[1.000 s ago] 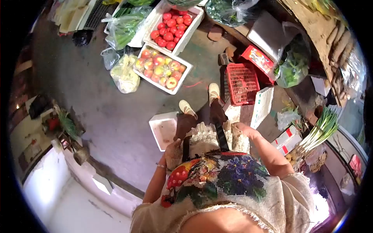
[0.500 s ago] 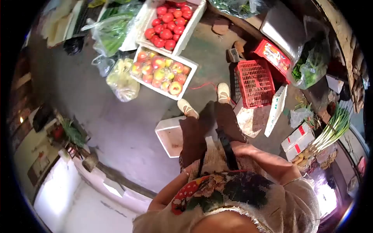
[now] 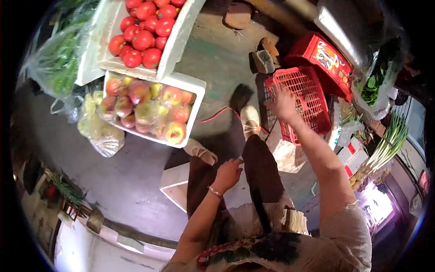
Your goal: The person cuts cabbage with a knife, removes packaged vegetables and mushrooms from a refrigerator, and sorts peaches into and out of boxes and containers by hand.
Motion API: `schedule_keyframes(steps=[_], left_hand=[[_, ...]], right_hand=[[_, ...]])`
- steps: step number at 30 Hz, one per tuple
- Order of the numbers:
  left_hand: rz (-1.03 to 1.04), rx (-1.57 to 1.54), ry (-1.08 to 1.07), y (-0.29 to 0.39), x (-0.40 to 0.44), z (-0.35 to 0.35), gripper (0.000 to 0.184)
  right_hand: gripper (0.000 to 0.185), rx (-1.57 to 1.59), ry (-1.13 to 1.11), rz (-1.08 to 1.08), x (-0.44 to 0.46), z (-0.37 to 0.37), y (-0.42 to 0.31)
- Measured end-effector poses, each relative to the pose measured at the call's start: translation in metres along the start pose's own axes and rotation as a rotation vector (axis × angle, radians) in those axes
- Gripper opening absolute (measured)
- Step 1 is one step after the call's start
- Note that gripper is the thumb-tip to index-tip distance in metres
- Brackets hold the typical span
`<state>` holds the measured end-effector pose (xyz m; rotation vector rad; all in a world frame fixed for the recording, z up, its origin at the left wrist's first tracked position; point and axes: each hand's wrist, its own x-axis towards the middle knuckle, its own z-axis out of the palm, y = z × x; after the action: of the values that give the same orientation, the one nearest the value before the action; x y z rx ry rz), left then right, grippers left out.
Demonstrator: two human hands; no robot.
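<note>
My right hand (image 3: 284, 105) reaches over the near left side of an upright red plastic crate (image 3: 309, 97), its fingers spread. Blur hides whether the fingertips touch the crate's rim. In front of my left knee is my left hand (image 3: 227, 175), with a bracelet at the wrist. Its fingers are loosely bent and nothing shows in them. A pale flattened sheet (image 3: 286, 156) lies under the crate's near end. Behind the crate stands a red printed box (image 3: 324, 59).
Left of my feet are a white foam box of wrapped apples (image 3: 147, 106) and a foam box of tomatoes (image 3: 142, 38). Bagged greens (image 3: 56, 63) lie farther left. Bricks (image 3: 263, 61) sit beyond the crate. Spring onions (image 3: 389, 140) lie at the right. A white foam box (image 3: 174, 183) stands beside my left leg.
My right hand has moved from my lap out to the red crate. My left hand has come forward to my knee. My view has leaned closer to the floor.
</note>
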<state>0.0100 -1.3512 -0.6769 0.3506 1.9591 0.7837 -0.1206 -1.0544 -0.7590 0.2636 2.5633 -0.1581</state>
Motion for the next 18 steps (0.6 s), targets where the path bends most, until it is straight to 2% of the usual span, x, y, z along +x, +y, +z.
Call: schedule_keyframes(steps=[6,8,11,15,16,18], left_hand=[[0.001,-0.075,-0.021,0.006,0.038,0.002,0.037],[0.128,-0.086,-0.024,0.020,0.036,-0.008,0.043],[0.204,-0.095,0.032,0.015,0.032,-0.006,0.045],[0.095,-0.113,-0.095,0.014,0.034,-0.011,0.044],[0.095,-0.112,-0.069,0.014,0.036,-0.012,0.043],[0.097,-0.114,-0.050,0.015,0.039,-0.014,0.042]], right_hand=[[0.090,-0.026,0.098,0.229,0.127,0.001,0.012],[0.093,-0.022,0.065,0.255,0.153,0.015,0.008],[0.095,0.061,-0.082,0.335,0.169,0.033,0.000],[0.079,0.071,0.154,0.224,0.162,0.043,-0.003],[0.079,0.068,0.153,0.230,0.159,0.044,-0.008],[0.081,0.035,-0.010,0.100,0.146,0.044,-0.022]])
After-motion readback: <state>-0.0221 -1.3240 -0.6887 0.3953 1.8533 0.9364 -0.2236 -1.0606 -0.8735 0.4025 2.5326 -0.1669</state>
